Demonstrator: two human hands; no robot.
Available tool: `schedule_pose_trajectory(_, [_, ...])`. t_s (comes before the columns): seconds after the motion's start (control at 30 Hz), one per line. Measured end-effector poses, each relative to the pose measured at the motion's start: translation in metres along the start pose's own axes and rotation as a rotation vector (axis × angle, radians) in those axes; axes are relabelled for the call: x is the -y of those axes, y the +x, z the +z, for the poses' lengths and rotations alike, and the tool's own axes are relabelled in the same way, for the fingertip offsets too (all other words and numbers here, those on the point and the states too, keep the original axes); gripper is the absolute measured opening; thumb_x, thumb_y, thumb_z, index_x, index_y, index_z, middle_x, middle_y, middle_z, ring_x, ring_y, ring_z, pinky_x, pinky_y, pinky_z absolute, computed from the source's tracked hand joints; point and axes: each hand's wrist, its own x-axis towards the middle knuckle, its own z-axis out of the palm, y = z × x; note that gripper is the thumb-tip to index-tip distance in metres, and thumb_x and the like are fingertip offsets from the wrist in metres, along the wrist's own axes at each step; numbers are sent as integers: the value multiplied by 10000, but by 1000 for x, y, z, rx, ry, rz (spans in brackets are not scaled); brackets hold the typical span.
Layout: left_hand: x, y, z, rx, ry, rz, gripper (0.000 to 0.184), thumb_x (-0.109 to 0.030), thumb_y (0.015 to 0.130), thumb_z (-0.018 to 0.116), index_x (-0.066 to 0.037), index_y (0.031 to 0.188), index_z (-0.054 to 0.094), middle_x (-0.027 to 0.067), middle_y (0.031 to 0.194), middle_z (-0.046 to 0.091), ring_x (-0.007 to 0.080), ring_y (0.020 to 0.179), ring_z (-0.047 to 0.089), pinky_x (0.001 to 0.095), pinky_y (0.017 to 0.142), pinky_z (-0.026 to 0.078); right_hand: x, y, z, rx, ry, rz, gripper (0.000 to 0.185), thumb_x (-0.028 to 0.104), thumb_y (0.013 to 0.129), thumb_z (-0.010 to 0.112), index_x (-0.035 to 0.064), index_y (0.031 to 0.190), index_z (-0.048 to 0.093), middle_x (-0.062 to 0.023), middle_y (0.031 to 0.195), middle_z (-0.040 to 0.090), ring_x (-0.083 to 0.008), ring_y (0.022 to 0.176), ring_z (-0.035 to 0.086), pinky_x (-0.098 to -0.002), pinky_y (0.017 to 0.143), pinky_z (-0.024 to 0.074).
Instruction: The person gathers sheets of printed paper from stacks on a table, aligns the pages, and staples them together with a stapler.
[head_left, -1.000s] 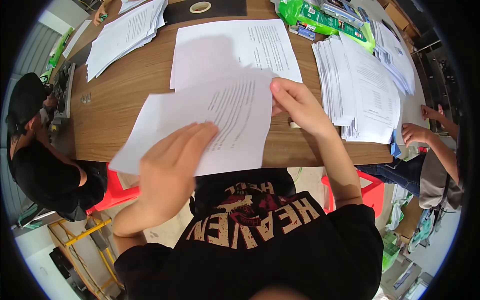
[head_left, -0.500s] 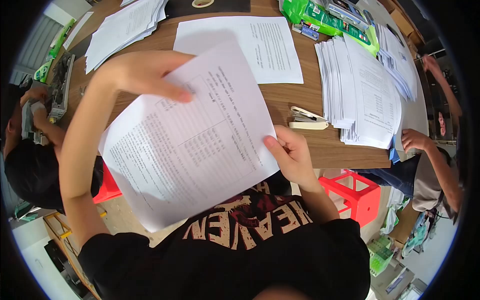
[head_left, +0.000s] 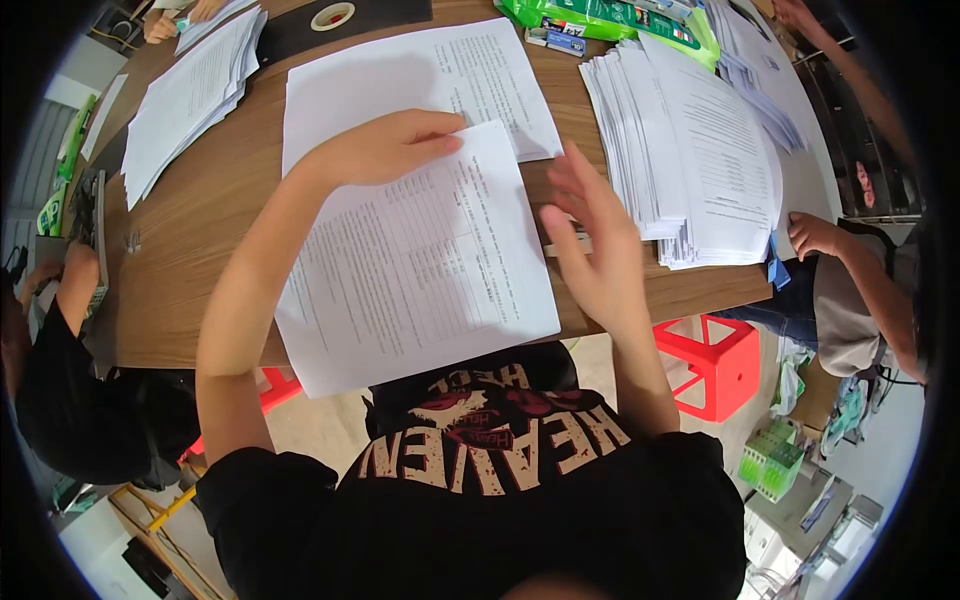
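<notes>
Probably light and floppy, the paper (head_left: 400, 275) suits edge holds; left hand (head_left: 388, 148) pinches its top edge, right hand (head_left: 604, 245) open-fingered.

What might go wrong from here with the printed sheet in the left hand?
The left hand holds the printed sheet near its far edge while the right hand is open and off it, so it might twist or slip. In view, its near corner reaches past the edge of the table, so it could bend there. It also overlaps the flat sheet beyond, which might get dragged along.
</notes>
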Motion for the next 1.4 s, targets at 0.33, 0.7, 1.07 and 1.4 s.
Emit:
schedule_pose_trajectory(0.33, [7, -4, 16, -180, -4, 130, 225, -202, 991, 452, -31, 1062, 579, 127, 884, 599, 238, 790, 549, 338, 741, 446, -4, 18, 29, 194, -146, -151, 635, 134, 875, 629, -47, 1405, 328, -253, 1359, 452, -368, 1210, 502, -384, 983, 430])
schedule_pose_trajectory(0.7, [-10, -9, 30, -336, 237, 149, 178, -169, 971, 447, -64, 1012, 585, 170, 811, 626, 358, 792, 583, 442, 708, 452, -6, 52, 14, 100, -585, -387, 479, 245, 851, 657, 155, 1303, 525, -148, 1233, 539, -285, 1006, 599, -395, 822, 463])
schedule_pose_trajectory(1.07, [-10, -17, 26, -326, 61, 154, 180, -153, 965, 470, -29, 1012, 591, 130, 766, 586, 242, 675, 528, 329, 674, 425, -20, 45, 13, 265, 462, 419, 242, 141, 936, 595, -3, 1128, 618, -61, 967, 665, -77, 818, 601, -220, 716, 495])
schedule_pose_trajectory(1.4, [-8, -3, 38, -413, -152, 193, 219, -192, 977, 487, -31, 1005, 632, 35, 788, 592, 118, 703, 496, 265, 678, 413, -22, 46, 21, 163, 769, 540, 215, 144, 937, 602, -11, 1082, 639, -7, 831, 644, -24, 687, 497, -172, 578, 369])
